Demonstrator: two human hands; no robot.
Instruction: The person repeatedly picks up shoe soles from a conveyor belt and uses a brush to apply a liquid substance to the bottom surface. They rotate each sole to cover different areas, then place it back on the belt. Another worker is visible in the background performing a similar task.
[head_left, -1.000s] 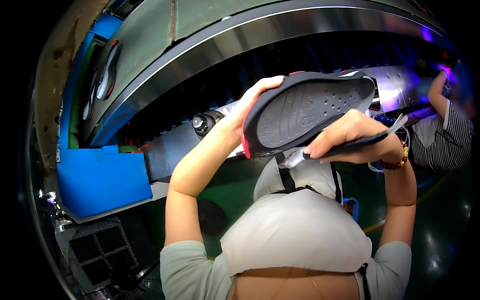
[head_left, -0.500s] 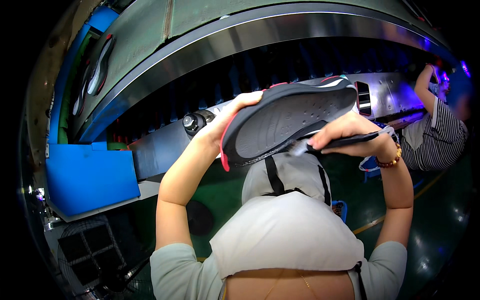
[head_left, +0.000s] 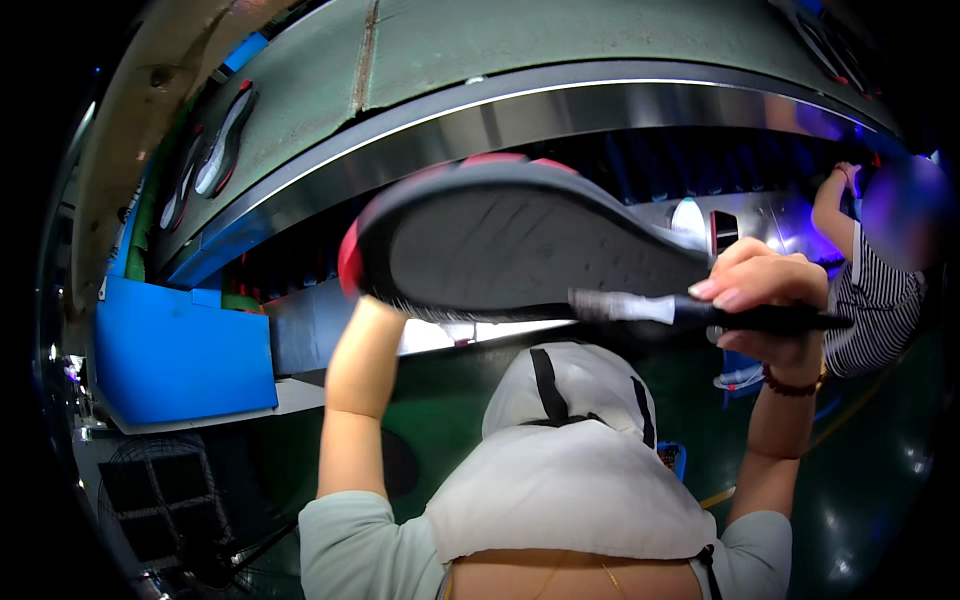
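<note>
Head view: a motion-blurred shoe sole (head_left: 530, 245), grey-faced with a dark rim and red edging, is held up below the metal edge of a green belt (head_left: 520, 40). The left forearm (head_left: 357, 375) reaches up to the sole's red left end; the left hand is hidden behind it, so its grasp cannot be told. Just beside the sole's right end, the right hand (head_left: 768, 288) has its fingers clamped on a black-handled brush (head_left: 640, 307), bristles pointing left over the sole's lower rim; whether they touch is unclear.
</note>
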